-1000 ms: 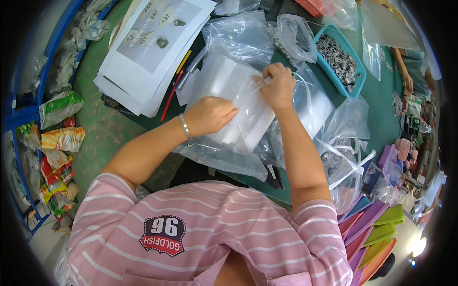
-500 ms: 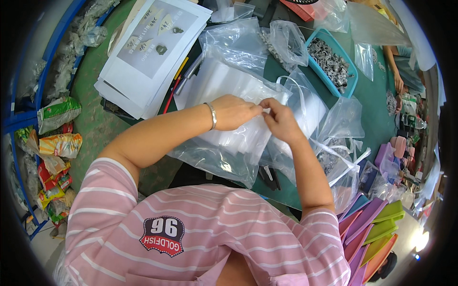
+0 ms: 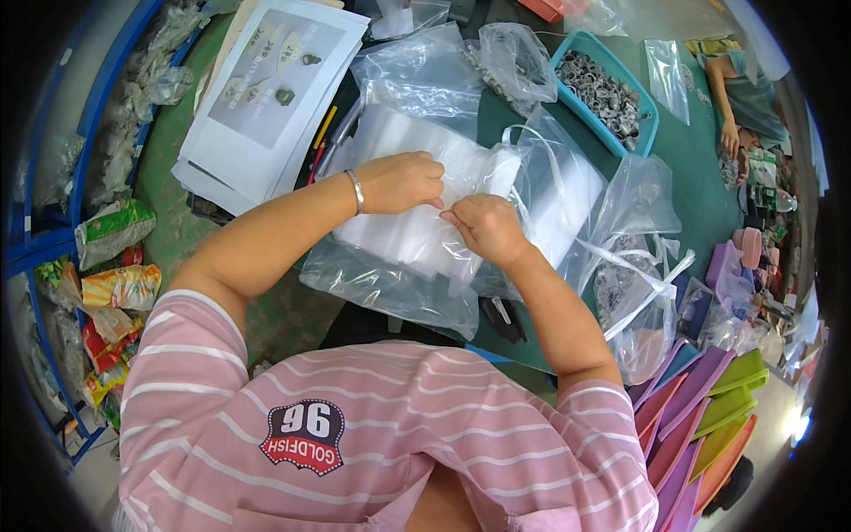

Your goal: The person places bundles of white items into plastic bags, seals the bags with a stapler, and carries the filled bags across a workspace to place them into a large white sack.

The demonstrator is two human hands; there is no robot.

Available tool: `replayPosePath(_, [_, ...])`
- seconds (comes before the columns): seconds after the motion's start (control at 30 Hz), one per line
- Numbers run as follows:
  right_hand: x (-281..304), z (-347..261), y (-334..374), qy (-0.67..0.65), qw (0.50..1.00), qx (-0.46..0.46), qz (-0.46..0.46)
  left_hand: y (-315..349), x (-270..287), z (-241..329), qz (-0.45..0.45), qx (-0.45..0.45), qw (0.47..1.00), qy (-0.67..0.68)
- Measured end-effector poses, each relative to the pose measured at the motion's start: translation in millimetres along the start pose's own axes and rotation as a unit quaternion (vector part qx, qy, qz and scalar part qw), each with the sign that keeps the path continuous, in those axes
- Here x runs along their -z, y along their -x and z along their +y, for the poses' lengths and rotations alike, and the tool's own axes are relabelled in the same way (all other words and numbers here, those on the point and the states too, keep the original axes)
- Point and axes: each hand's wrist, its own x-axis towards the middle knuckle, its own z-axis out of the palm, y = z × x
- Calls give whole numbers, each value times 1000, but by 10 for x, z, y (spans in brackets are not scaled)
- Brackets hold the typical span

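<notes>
My left hand [image 3: 403,180] and my right hand [image 3: 483,226] meet fingertip to fingertip over a stack of small clear plastic bags [image 3: 417,239] on the green table [image 3: 700,204]. Both hands pinch the thin plastic at the top of the stack. The stack lies inside a larger clear bag [image 3: 381,284] whose lower edge hangs toward my lap. A silver bracelet [image 3: 355,191] sits on my left wrist.
A pile of white printed sheets [image 3: 266,97] lies at the left. A blue tray of small metal parts [image 3: 612,89] stands at the back right, with loose clear bags [image 3: 638,293] around it. Coloured flat trays [image 3: 709,417] stack at the lower right. Another person [image 3: 740,97] works at the far right.
My right hand has come down from the far edge of the stack toward me. My left hand has shifted right, so both hands now meet at the stack's middle.
</notes>
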Motion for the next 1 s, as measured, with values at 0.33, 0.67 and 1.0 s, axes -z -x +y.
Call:
replayPosePath(0.33, [75, -76, 180, 111, 993, 13, -25, 234, -23, -6, 21, 69, 993, -98])
replayPosePath(0.67, [221, 46, 266, -141, 958, -197, 154, 274, 125, 91, 231, 225, 942, -95])
replayPosePath(1.0, [-94, 81, 476, -366, 723, -583, 59, 719, -175, 14, 172, 642, 638, 389])
